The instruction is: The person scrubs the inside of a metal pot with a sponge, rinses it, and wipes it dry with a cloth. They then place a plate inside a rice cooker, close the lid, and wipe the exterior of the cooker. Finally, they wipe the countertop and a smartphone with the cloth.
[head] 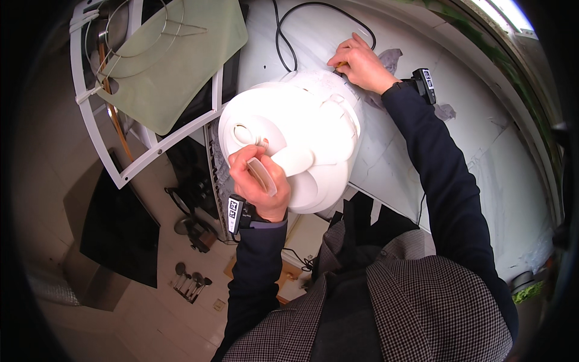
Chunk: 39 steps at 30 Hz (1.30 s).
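A white, round-lidded plastic appliance (298,122), its exact kind unclear, stands on a white countertop. My left hand (260,181) is at the left front of its lid, beside a round knob or vent, its fingers closed on a small translucent plastic piece (262,176). At the far right side of the appliance is my right hand (357,61), its thumb and fingers pinching a small thing with a yellowish part (341,64); a dark tip shows near the appliance's wall. What that small thing is cannot be told. The lid is overexposed, so its details are faint.
A black cable (282,34) loops behind the appliance. Crumpled grey cloth (390,61) lies by my right wrist. At left, a white metal rack (156,156) holds a green cutting board (181,68) and a wire stand. Beyond are a dark range hood panel (122,231) and hanging ladles (194,280).
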Motion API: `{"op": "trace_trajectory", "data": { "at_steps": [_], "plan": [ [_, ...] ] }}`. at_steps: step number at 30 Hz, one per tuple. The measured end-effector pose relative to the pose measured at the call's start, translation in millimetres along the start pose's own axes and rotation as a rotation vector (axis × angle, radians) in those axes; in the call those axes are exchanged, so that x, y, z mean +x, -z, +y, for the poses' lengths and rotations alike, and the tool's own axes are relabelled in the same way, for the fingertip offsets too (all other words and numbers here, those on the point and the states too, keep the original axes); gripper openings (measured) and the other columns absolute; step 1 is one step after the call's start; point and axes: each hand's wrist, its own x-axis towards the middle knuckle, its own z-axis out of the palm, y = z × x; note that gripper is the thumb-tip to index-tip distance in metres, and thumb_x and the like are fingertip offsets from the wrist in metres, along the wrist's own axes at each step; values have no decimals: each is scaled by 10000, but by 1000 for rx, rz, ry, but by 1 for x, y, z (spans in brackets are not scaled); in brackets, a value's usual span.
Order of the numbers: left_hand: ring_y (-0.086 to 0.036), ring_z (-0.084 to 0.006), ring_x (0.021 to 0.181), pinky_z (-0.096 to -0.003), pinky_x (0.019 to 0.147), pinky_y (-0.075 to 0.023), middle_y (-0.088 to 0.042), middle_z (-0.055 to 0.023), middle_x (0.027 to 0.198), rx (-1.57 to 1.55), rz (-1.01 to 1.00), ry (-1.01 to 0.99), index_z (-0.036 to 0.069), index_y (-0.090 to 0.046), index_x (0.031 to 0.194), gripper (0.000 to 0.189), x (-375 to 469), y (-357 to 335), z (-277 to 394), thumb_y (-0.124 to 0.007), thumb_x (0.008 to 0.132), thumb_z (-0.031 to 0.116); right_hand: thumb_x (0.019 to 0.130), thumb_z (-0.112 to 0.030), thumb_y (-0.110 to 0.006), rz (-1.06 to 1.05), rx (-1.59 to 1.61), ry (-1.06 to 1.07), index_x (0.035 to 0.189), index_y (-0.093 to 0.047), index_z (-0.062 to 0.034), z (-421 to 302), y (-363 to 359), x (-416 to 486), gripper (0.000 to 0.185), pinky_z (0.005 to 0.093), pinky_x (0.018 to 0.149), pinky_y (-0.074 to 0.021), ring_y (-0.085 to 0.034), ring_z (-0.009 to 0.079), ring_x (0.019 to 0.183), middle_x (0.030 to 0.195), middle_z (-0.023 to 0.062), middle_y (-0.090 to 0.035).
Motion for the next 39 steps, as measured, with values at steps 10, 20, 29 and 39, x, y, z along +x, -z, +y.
{"op": "trace_trajectory", "data": {
  "at_steps": [10,20,29,39],
  "plan": [
    [-634,-325,843,-402,782,-531,-632,-198,923,-12,0,7,-40,-495,1100,237,-1,-1,-1,-538,870,-79,829,4,-654,182,47,105,1007,-760,-91,7,1,-2,228,503,1189,-339,-595,296,1108,973,60,-703],
    [-628,-338,827,-416,776,-523,-625,-207,919,-55,17,29,-39,-481,1098,216,-3,-3,-3,-531,889,-60,781,30,-660,177,-456,-96,1136,-693,-120,-23,45,-94,386,420,871,-521,-611,303,1041,1218,97,-614],
    [-631,-324,833,-413,787,-524,-612,-185,928,-21,0,41,-30,-486,1091,211,-2,-2,-1,-521,883,-43,872,11,-638,195,680,-29,1201,-705,-61,-71,86,-77,344,318,869,-503,-600,191,1026,1153,53,-650],
    [-599,-241,842,-368,837,-514,-563,-135,963,-37,-9,49,-30,-489,1100,174,-3,-2,0,-499,929,4,970,-88,-606,-36,1110,18,1293,-667,-19,-79,31,-47,335,339,1060,-445,-574,196,1183,1335,87,-628]
  ]
}}
